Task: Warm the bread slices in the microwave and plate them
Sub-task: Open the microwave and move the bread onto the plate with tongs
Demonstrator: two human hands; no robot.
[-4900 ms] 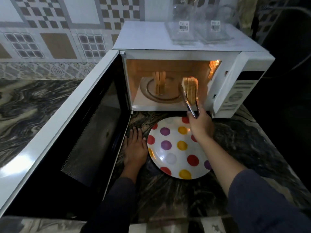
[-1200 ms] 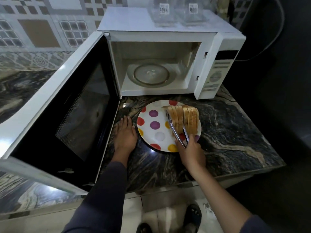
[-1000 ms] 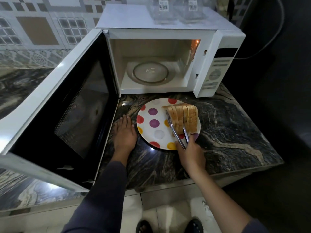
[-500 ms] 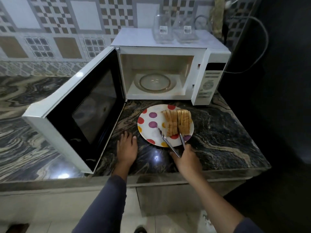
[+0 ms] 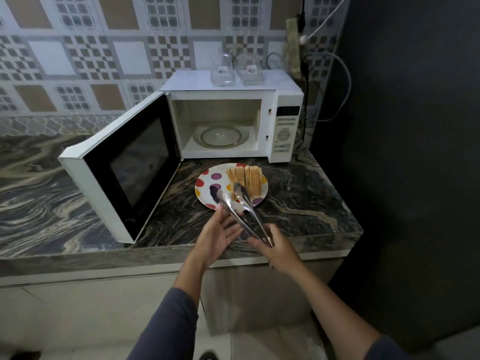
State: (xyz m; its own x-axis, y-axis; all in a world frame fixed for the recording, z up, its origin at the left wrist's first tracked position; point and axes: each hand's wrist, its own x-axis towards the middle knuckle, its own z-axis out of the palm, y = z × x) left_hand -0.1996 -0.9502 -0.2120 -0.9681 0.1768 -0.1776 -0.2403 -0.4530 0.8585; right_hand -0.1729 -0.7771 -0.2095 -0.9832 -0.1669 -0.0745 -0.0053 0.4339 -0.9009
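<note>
Several bread slices (image 5: 246, 180) stand in a row on the right half of a white plate with coloured dots (image 5: 207, 183), in front of the white microwave (image 5: 285, 131). The microwave door (image 5: 124, 172) hangs wide open to the left and the glass turntable (image 5: 220, 136) is bare. My right hand (image 5: 272, 246) grips the handle end of metal tongs (image 5: 235, 203), whose open tips hover empty over the plate's near edge. My left hand (image 5: 217, 236) is lifted with straight fingers, its fingertips at the tongs' left arm.
Dark marbled counter (image 5: 298, 203) runs under the plate, its front edge just below my hands. Two clear glass containers (image 5: 235, 71) sit on top of the microwave. A cable (image 5: 342, 81) loops along the dark wall at right. Patterned tiles cover the back wall.
The tongs have let go of the bread and drawn back toward me. My left hand has left the counter and risen to the tongs. The camera has backed away.
</note>
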